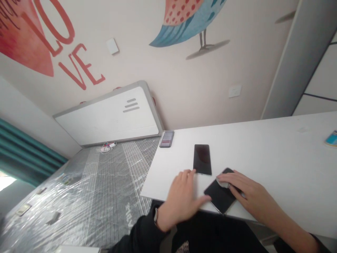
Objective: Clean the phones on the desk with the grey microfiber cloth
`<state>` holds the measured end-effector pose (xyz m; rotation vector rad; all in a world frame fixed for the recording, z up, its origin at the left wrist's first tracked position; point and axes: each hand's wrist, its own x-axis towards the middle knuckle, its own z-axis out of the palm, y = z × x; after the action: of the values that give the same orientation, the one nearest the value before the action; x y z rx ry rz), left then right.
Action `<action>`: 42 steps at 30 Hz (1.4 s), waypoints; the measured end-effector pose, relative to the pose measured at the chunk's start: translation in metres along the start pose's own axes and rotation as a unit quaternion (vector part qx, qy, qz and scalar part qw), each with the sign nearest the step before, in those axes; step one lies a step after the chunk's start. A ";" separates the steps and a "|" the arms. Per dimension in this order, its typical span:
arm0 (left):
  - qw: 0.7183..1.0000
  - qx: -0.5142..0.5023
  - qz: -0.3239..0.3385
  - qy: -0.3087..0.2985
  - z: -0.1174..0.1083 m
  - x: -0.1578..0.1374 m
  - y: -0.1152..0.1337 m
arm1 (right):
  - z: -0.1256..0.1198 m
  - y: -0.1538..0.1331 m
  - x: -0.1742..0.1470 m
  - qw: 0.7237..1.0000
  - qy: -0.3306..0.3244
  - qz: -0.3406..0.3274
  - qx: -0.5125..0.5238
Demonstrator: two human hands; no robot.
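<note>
A dark tablet (219,199) lies at a slant near the front edge of the white table (263,151). My right hand (249,189) presses a small greyish-white cloth (223,183) onto its upper part, fingers together over the cloth. On the other side, my left hand (181,196) is open with its fingers stretched out; the thumb reaches the tablet's left corner. Just beyond the left fingertips rests a second dark tablet (202,159), its screen blank. I cannot tell whether a fingertip touches its lower corner.
At the table's far left corner lies a blurred, phone-like item (166,139). A blue and yellow object (331,138) sits at the far right. Left of the table is a plastic-covered mattress (105,189) with a white headboard (110,116) and a bundled cable (107,147).
</note>
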<state>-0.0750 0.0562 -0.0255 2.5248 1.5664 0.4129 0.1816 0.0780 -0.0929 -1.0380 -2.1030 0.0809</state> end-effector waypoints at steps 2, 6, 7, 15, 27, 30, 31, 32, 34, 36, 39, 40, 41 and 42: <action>0.999 -0.036 -0.024 -0.004 0.021 -0.013 0.033 | 0.005 -0.003 -0.002 0.999 0.023 0.035 -0.030; 0.994 -0.082 -0.056 0.051 0.055 -0.013 0.055 | 0.011 -0.022 -0.009 0.996 0.041 0.055 -0.055; 0.992 -0.092 -0.054 0.066 0.061 -0.012 0.055 | 0.010 -0.026 -0.010 0.998 0.025 0.040 -0.042; 0.985 -0.123 -0.044 0.113 0.064 -0.016 0.048 | -0.018 -0.013 0.001 0.995 -0.029 0.070 -0.061; 0.981 -0.128 -0.042 0.141 0.065 -0.013 0.043 | -0.024 -0.020 -0.003 0.992 -0.123 -0.033 0.004; 0.983 -0.115 -0.031 0.136 0.065 -0.012 0.041 | -0.028 -0.017 -0.013 0.997 -0.066 0.034 -0.035; 0.984 -0.111 -0.028 0.136 0.064 -0.012 0.041 | -0.028 -0.017 -0.015 0.996 -0.054 0.049 -0.045; 0.985 -0.109 -0.024 0.134 0.064 -0.012 0.040 | -0.027 -0.018 -0.018 0.996 -0.054 0.047 -0.047; 0.986 -0.106 -0.019 0.128 0.063 -0.012 0.040 | -0.025 -0.018 -0.022 0.995 -0.095 -0.005 -0.012; 0.989 -0.095 -0.020 0.113 0.059 -0.011 0.040 | -0.027 -0.008 -0.022 0.994 -0.105 -0.005 0.003; 0.995 -0.056 -0.025 0.075 0.049 -0.008 0.042 | -0.043 0.025 -0.020 0.990 -0.017 0.127 -0.063; 0.997 -0.044 -0.021 0.059 0.045 -0.007 0.042 | -0.050 0.037 -0.020 0.986 0.003 0.150 -0.073; 0.998 -0.034 -0.016 0.045 0.042 -0.006 0.043 | -0.056 0.047 -0.020 0.984 0.016 0.163 -0.077; 0.999 -0.028 -0.010 0.034 0.039 -0.006 0.043 | -0.060 0.054 -0.021 0.982 0.025 0.170 -0.078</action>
<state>-0.0287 0.0329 -0.0520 2.4756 1.5802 0.5362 0.2645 0.0834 -0.0842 -1.4718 -1.8919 0.0581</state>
